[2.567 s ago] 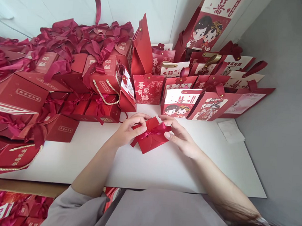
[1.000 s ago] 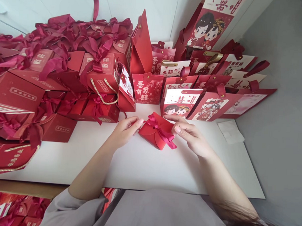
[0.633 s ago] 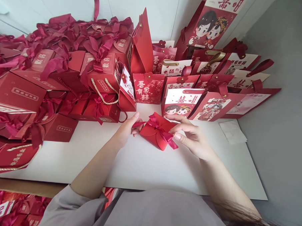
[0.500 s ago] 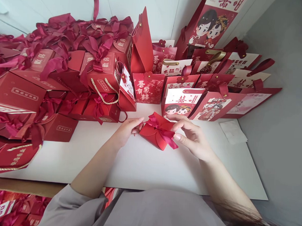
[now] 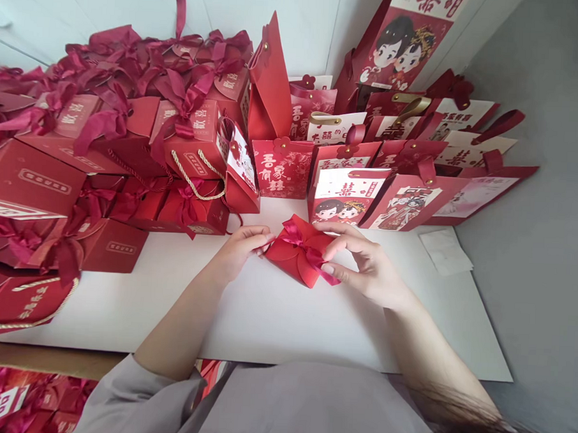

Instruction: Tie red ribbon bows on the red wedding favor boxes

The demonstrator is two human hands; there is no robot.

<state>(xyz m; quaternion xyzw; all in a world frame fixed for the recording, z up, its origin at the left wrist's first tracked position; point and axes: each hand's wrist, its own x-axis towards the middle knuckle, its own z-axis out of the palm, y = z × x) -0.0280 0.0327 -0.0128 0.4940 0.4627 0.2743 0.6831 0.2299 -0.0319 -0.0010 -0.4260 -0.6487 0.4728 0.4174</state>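
A small red gift box (image 5: 289, 260) with folded, petal-like flaps sits on the white table between my hands. A dark pink ribbon (image 5: 311, 254) is tied in a bow across its top. At the box's left corner, my left hand (image 5: 242, 247) is closed in a pinch on one end of the ribbon. My right hand (image 5: 363, 261) curls over the right side, thumb and index finger closed on the ribbon's other tail. Its upper fingers reach along the back right edge of the box. The box's underside is hidden.
Many red boxes with ribbon bows (image 5: 191, 135) are stacked at the left. Red and white paper gift bags (image 5: 347, 193) stand in rows behind the box. A white tissue (image 5: 445, 251) lies at the right, near the grey wall (image 5: 537, 240). More red packages fill a carton below the table's edge.
My right hand has shifted slightly left, its thumb and index finger closing farther in on the ribbon tail. The left hand's fingers have straightened a little in their pinch. The box stays put.
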